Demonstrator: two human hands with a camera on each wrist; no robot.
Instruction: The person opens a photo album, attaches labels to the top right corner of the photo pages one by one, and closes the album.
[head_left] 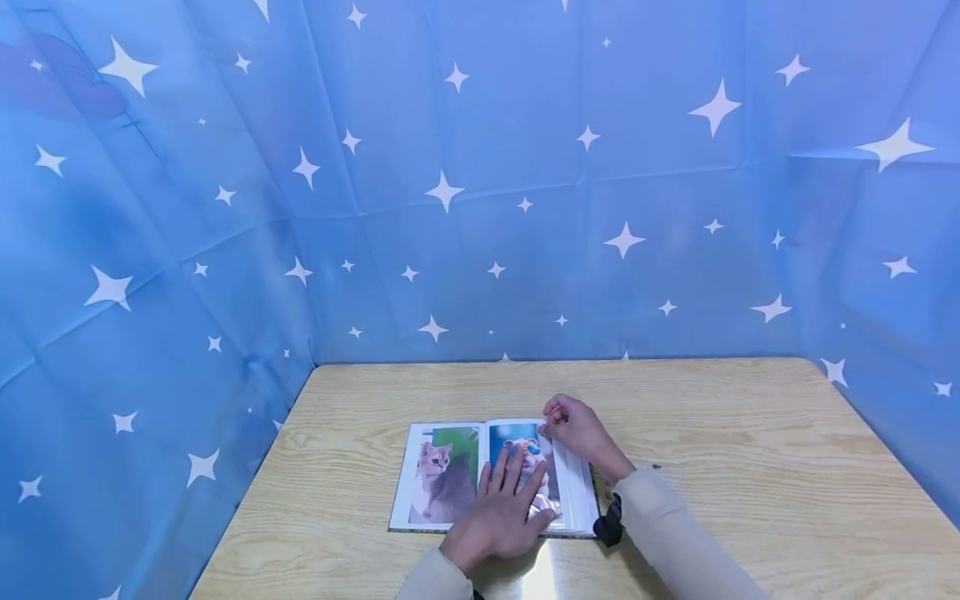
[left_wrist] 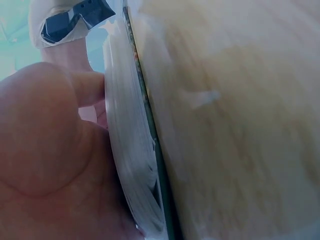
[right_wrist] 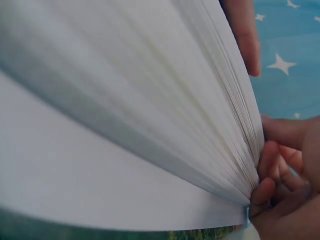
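A photo album (head_left: 402, 500) lies spread on the table, a grey cat picture (head_left: 442, 479) on its left page. The right page bears a picture with a blue top (head_left: 504, 431) showing a pale furry animal in blue glasses. My left hand (head_left: 502, 517) rests flat over this picture, fingers spread. At the top right corner of the same page, my right hand (head_left: 581, 429) pinches the edge between thumb and curled fingers. In the right wrist view the page stack (right_wrist: 200, 100) fans out beside that hand's fingers (right_wrist: 270, 155). The left palm (left_wrist: 45, 150) covers part of the pages in the left wrist view.
The album lies near the front of a light wood table (head_left: 360, 400). A blue curtain with white stars (head_left: 480, 167) hangs behind the table and along its sides. A dark wrist device (head_left: 609, 521) sits at the right cuff, by the album's right edge.
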